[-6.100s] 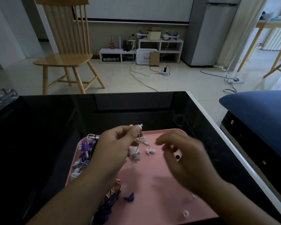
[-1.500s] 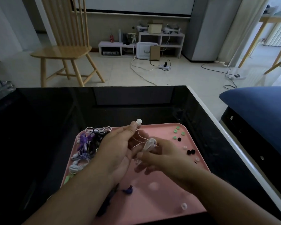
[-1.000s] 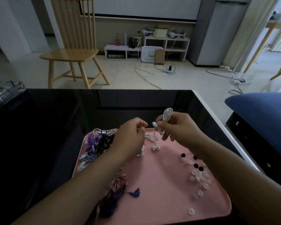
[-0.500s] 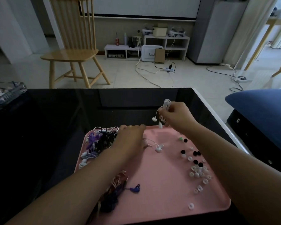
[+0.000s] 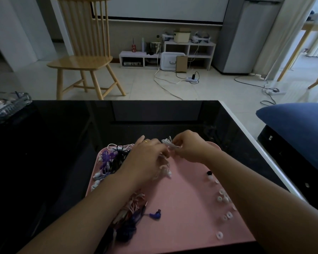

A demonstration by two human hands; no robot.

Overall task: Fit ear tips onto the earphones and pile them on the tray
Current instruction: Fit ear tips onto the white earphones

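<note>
Just above the middle of the frame the two hands meet over the far end of the pink tray [image 5: 182, 217], which sits on a black table [image 5: 53, 143]. The right hand [image 5: 189, 147] pinches a coiled white earphone cable [image 5: 168, 143] in curled fingers. The left hand [image 5: 147, 158], a ring on one finger, curls its fingertips onto the same white cable. A tangle of purple, black and white earphones [image 5: 112, 160] lies along the tray's left edge. Loose ear tips [image 5: 222, 198] are scattered at the tray's right side.
</note>
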